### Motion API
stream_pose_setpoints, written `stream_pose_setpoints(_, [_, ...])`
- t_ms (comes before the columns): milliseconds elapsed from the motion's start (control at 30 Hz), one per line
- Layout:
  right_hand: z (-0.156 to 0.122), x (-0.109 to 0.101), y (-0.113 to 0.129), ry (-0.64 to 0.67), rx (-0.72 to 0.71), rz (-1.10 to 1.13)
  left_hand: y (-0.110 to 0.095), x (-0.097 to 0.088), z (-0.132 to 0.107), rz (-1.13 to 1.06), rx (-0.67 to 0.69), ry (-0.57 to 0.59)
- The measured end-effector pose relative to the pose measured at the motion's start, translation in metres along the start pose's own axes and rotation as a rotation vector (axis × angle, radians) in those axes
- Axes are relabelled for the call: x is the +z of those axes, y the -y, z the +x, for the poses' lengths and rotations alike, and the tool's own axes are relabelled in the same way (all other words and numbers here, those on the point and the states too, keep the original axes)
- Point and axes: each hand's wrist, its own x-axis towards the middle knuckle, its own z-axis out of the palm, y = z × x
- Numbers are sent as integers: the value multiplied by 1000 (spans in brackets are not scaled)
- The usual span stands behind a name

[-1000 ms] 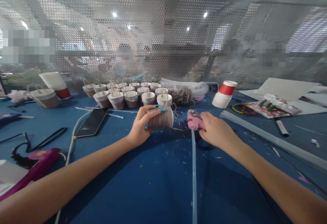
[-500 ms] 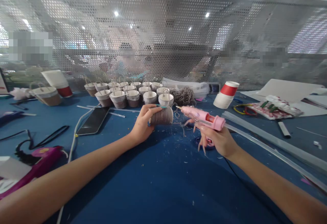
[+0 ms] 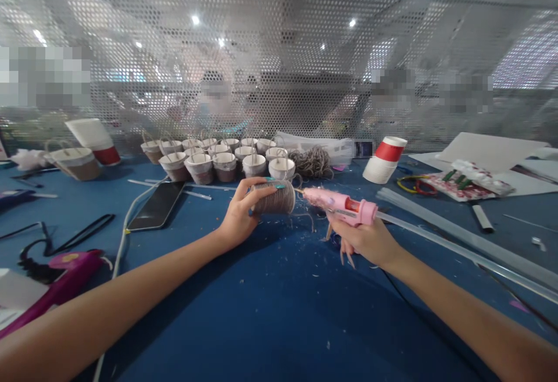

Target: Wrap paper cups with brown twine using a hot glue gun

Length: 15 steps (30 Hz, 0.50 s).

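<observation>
- While the L hand (image 3: 240,213) pinched a twine-wrapped cup (image 3: 274,199) at frame ctr., the R hand (image 3: 375,243) had its grip wrapped round a pink glue gun (image 3: 342,203), R of ctr.
- Cup held sideways, long axis approx. L–R; nozzle (image 3: 299,191) faced its R end, contact unclear; L hand nearer.
- Just L of/above ctr.: rows of handled cups (image 3: 224,172), contents unclear.
- Mid-R: tilted paper cups (image 3: 378,171), nested.
</observation>
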Motion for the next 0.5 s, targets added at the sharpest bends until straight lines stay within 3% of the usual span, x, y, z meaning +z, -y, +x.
stream_pose_setpoints(500, [3,-3,3,-9,-49,-98,-3,0,0,-2,37,-19])
